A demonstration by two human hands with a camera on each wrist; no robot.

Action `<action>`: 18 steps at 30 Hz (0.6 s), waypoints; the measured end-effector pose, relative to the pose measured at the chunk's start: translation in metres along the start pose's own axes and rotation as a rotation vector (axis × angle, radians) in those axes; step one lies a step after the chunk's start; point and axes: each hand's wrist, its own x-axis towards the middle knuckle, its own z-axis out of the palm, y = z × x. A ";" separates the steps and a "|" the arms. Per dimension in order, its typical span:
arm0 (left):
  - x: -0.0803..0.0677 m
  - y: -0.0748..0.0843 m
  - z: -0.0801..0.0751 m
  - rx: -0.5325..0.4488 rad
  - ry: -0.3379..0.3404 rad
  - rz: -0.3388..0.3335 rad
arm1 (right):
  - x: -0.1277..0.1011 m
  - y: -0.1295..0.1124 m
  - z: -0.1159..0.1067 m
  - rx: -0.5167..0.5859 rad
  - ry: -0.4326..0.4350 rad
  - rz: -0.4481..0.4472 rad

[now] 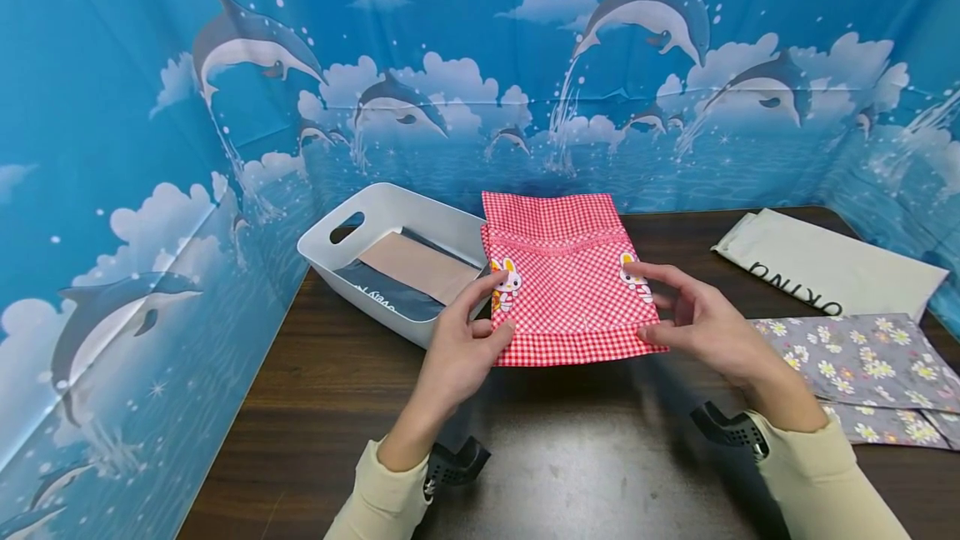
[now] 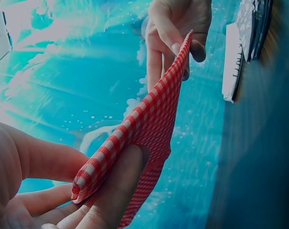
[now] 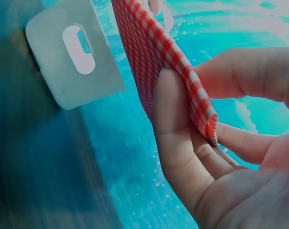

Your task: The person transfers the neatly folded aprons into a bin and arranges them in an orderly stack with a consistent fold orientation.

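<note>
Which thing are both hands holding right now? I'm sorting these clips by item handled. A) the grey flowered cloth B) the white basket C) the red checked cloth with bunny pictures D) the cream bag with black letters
C: the left hand and the right hand each pinch a side of the red checked cloth, held up above the table; the wrist views show the same cloth between thumb and fingers.

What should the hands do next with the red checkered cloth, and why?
Probably carry the folded red checkered cloth left and lower it into the white bin. Both the left hand and right hand pinch its edges, and folded cloths already lie in the bin.
</note>
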 end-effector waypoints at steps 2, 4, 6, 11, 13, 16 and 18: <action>0.000 0.000 0.000 0.004 0.005 0.002 | 0.000 0.001 0.001 0.012 0.004 -0.013; 0.000 0.001 -0.001 0.008 0.009 0.003 | 0.001 0.002 0.002 0.028 0.006 -0.032; 0.000 0.001 -0.001 0.012 0.013 0.004 | 0.002 0.003 0.003 0.044 0.010 -0.048; 0.000 0.004 -0.003 0.020 0.019 0.012 | 0.003 0.002 0.007 0.023 0.037 -0.063; -0.001 0.004 -0.004 0.023 0.023 0.015 | 0.004 0.002 0.008 0.007 0.049 -0.058; -0.001 0.005 -0.005 0.033 0.028 0.026 | 0.005 0.003 0.010 0.003 0.060 -0.049; -0.002 0.005 -0.005 0.044 0.029 0.031 | 0.006 0.004 0.012 0.007 0.066 -0.030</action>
